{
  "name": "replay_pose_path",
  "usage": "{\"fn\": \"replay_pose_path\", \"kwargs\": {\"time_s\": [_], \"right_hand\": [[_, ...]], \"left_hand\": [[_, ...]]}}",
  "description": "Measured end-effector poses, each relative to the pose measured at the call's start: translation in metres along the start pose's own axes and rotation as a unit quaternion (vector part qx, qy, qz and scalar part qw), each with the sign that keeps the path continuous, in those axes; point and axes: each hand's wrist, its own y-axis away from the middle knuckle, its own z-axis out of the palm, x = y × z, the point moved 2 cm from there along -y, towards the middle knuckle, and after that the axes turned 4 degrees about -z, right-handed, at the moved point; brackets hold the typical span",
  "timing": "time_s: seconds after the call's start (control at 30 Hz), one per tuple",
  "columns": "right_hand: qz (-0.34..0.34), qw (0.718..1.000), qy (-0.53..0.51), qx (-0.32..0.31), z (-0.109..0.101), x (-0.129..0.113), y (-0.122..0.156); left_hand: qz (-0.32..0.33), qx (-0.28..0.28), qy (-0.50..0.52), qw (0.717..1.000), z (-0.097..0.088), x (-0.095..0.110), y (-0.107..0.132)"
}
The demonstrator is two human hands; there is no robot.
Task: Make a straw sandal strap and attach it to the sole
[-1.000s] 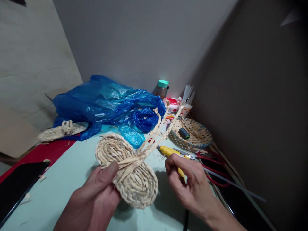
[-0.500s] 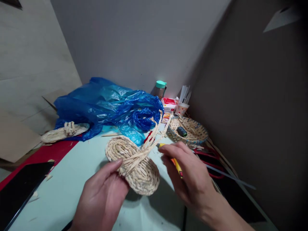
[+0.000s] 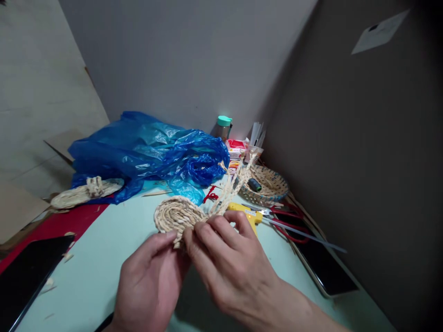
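My left hand (image 3: 152, 276) is closed around the lower left side of a small woven straw sole (image 3: 178, 214), thumb on top. My right hand (image 3: 231, 258) lies over the near end of it, fingers curled and pressed on its edge; what sits under the fingertips is hidden. Braided straw cords (image 3: 230, 191) run from the sole up toward the back right. Just beyond my right hand, a yellow glue gun (image 3: 247, 213) rests on the table with a long clear glue stick (image 3: 311, 237) sticking out behind it. Another straw slipper (image 3: 88, 192) lies at the left.
A blue plastic bag (image 3: 148, 152) spreads across the back. Red-handled scissors (image 3: 290, 223) lie by a phone (image 3: 321, 263) at right. A woven basket (image 3: 270, 186) holds a dark thread spool (image 3: 254, 185). A teal-lidded bottle (image 3: 223, 127) stands behind; a black screen (image 3: 34, 276) is at left.
My right hand has let go of the glue gun, which now lies on the table, and has moved left onto the straw sole. My left hand still holds the sole.
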Motion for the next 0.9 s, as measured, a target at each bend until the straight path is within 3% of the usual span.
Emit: {"fn": "replay_pose_path", "kwargs": {"time_s": [0.2,0.27,0.4,0.5,0.67,0.9], "right_hand": [[-0.016,1.000,-0.006,-0.001,-0.002,0.000,0.003],[-0.008,1.000,-0.014,-0.008,-0.001,0.002,0.006],[0.043,0.997,-0.063,-0.008,-0.004,0.011,0.018],[0.088,0.992,-0.094,0.003,-0.011,0.018,0.032],[0.120,0.988,-0.097,-0.015,-0.016,0.022,0.045],[0.044,0.992,-0.009,-0.121,-0.016,0.018,0.024]], "left_hand": [[-0.005,0.038,0.024,0.999,0.026,0.017,0.002],[-0.009,0.048,0.042,0.998,0.028,0.017,0.002],[-0.048,0.002,0.044,0.998,0.029,0.014,-0.002],[-0.069,0.022,0.007,0.997,0.026,0.012,-0.003],[-0.025,0.033,-0.055,0.998,0.023,0.010,-0.002],[0.038,-0.010,-0.148,0.988,0.025,0.009,-0.002]]}}
